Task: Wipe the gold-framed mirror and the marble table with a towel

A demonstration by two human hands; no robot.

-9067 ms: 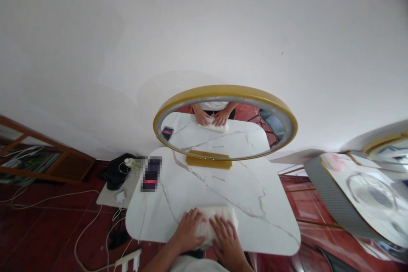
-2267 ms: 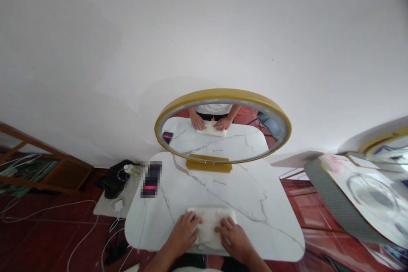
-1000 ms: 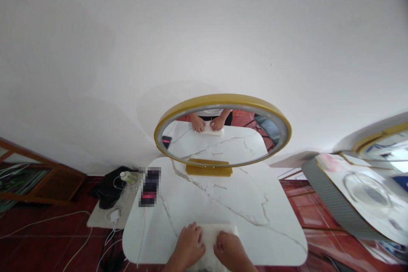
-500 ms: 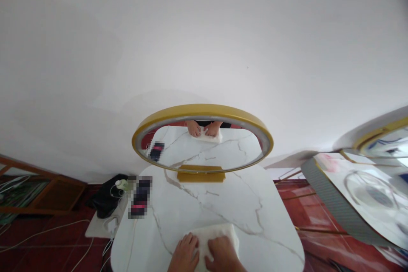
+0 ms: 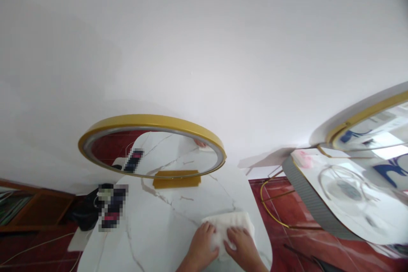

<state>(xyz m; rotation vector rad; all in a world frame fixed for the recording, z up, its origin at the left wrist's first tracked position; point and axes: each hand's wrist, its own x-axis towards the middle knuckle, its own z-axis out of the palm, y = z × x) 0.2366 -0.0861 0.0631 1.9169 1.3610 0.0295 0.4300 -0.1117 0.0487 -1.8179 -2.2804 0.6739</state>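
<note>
A folded white cloth (image 5: 240,219) lies on the marble-patterned white table (image 5: 165,238), near its right front edge. From the left, my left hand (image 5: 203,244) presses on the cloth, its fingers bent over the near-left part and the thumb turned inward. Beside it, my right hand (image 5: 244,248) grips the cloth's middle and right part, with a bit of white fabric showing between thumb and fingers. My palms hide the cloth's near side. A round gold-framed mirror (image 5: 153,122) on a gold base (image 5: 177,179) stands at the table's back and reflects part of a hand.
A blurred dark phone-like object (image 5: 114,208) rests at the table's left. On the floor beyond are a black bag (image 5: 84,212) and cables. To the right stands another table (image 5: 321,195) with a coiled cable and its own gold-framed mirror (image 5: 372,108). A wall rises behind.
Both hands and the white cloth have slid right across the table, from its front middle toward its right edge. The camera view has turned right, so the mirror appears further left.
</note>
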